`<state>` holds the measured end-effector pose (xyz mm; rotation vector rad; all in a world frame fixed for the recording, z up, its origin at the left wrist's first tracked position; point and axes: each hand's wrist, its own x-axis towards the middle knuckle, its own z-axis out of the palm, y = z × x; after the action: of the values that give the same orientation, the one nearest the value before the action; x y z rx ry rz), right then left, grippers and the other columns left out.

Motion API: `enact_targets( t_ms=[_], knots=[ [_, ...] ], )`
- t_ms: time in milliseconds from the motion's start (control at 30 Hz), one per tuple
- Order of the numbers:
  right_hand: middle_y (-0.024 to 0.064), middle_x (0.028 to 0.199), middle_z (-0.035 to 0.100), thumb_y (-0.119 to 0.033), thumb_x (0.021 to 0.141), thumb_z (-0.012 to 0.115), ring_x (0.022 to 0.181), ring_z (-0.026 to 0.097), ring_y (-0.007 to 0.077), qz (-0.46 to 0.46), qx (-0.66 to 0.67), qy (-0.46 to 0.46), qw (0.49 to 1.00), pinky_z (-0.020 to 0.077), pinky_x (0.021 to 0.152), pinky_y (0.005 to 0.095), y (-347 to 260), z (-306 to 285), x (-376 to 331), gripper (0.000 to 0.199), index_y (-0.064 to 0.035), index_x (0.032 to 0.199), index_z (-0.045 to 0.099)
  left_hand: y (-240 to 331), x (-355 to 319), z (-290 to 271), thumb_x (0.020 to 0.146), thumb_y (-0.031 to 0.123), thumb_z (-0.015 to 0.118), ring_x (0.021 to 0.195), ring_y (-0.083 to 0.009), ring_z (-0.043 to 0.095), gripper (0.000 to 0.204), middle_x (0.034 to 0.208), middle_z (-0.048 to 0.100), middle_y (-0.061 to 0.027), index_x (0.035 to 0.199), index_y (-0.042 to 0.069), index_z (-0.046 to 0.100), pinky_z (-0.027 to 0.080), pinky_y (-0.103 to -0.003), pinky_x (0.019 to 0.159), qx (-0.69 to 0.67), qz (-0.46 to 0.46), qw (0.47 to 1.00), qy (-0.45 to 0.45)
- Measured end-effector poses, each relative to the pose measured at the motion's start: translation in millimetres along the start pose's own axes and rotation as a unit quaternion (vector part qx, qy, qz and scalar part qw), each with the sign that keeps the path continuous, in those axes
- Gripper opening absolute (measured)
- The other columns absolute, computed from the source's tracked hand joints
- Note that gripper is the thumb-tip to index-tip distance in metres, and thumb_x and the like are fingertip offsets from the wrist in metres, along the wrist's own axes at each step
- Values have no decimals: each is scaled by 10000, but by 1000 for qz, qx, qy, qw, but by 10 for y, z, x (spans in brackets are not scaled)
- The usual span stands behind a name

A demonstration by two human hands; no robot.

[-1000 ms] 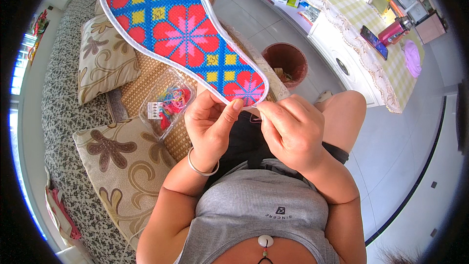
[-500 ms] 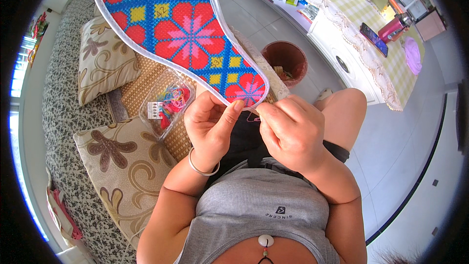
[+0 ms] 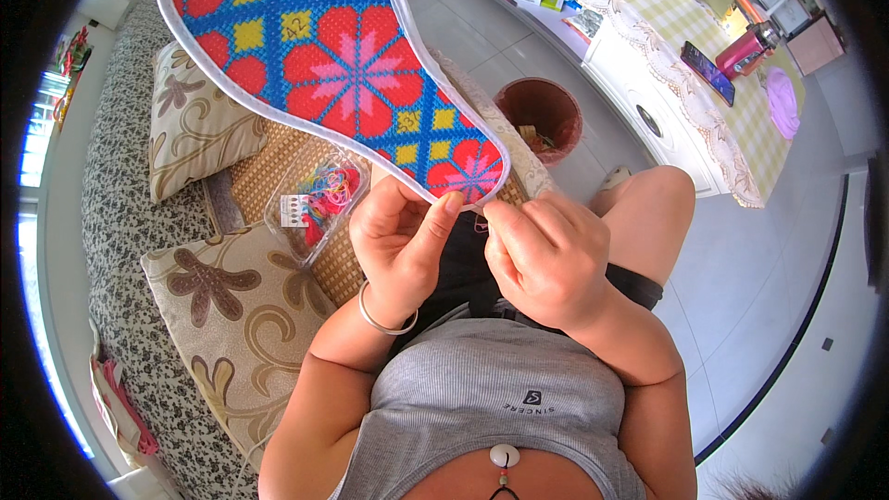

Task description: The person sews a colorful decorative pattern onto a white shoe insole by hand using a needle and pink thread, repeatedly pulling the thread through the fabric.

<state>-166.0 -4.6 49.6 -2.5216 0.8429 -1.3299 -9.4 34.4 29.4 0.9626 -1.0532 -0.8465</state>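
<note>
Left hand (image 3: 400, 239) grips the heel end of the embroidered insole (image 3: 333, 65), fingers (image 3: 435, 222) curled shut on its white-bound edge, thumb behind. Insole is held up in the air, tilted away over the lap, toe end toward the upper left; cross-stitch face up: red and pink flowers, yellow squares, blue lattice

Right hand (image 3: 546, 255) sits just beside the left, touching the same heel edge, fingers pinched tight on something small at the rim. A short reddish thread (image 3: 481, 219) shows there; can't tell if there's a needle

Silver bangle (image 3: 384, 319) on the left wrist

Below the insole, on a woven mat (image 3: 278, 167) on the sofa: clear plastic box (image 3: 315, 204) of mixed coloured threads, lying between two floral cushions (image 3: 231, 315)

Further off on the tiled floor: reddish-brown waste bin (image 3: 540, 111), near the right knee. Beyond it, a desk (image 3: 648, 56) with a checked, lace-edged cloth carrying a phone (image 3: 708, 72) and a pink bottle (image 3: 745, 48)
</note>
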Motion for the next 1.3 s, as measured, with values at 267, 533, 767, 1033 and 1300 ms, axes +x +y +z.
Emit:
enact_targets(
  t_ms=[267,533,767,1033,1300],
  knots=[
    [52,617,453,40,619,659,508,488,207,-27,-43,-5,999,404,452,308,-1,72,-35,250,16,863,608,20,-45,26,831,-66,638,713,-52,547,88,861,578,-13,897,-21,599,436,-193,627,69,-10,997,23],
    [65,621,520,40,652,672,500,515,207,-11,-26,21,999,407,444,315,-20,33,-42,233,12,875,612,-14,10,-30,843,-55,630,769,-70,578,95,916,623,-44,929,-32,596,465,-208,689,37,13,999,13],
    [38,624,453,-81,728,653,536,504,179,-17,-37,32,999,426,471,290,2,33,-75,196,4,901,615,2,-3,35,840,-49,627,687,-97,565,99,855,642,-67,923,-8,593,457,-219,619,34,42,998,30],
    [39,652,465,-86,709,662,549,510,176,-25,-37,14,999,424,471,286,-6,17,-49,201,1,884,613,0,-60,-13,840,-62,630,869,-102,592,139,977,630,-63,973,-39,598,478,-244,776,29,25,999,9],
    [38,675,475,-94,701,669,569,521,175,-20,-38,-1,999,422,470,288,-11,0,-81,223,-4,894,603,2,-65,15,841,-57,628,812,-105,589,116,927,639,-70,949,-29,597,477,-242,732,34,26,999,17]
  ],
)
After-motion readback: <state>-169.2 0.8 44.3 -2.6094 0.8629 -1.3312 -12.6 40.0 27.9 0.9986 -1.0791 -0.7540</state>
